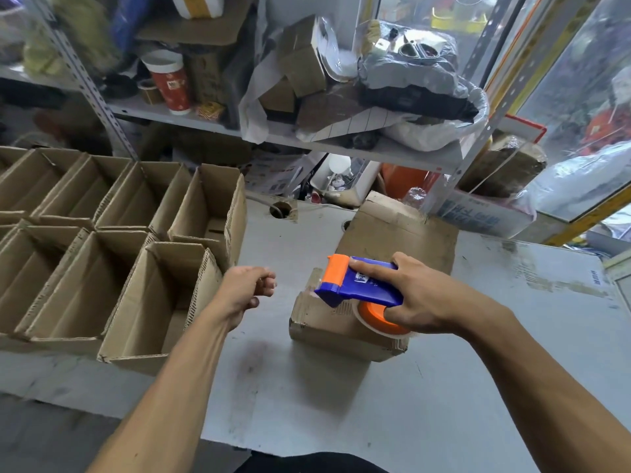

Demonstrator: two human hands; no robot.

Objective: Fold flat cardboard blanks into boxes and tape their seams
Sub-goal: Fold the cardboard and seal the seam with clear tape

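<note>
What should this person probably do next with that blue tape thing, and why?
Probably bring the left hand onto the small box to steady it. The right hand grips the tape dispenser on the box's top, while the left hand hovers beside it, fingers curled, holding nothing.

a scuffed grey table (pixel 478 336) carries open boxes (pixel 112 254) at left — a closed box (pixel 327 322) — flat cardboard (pixel 403 233) behind.
</note>
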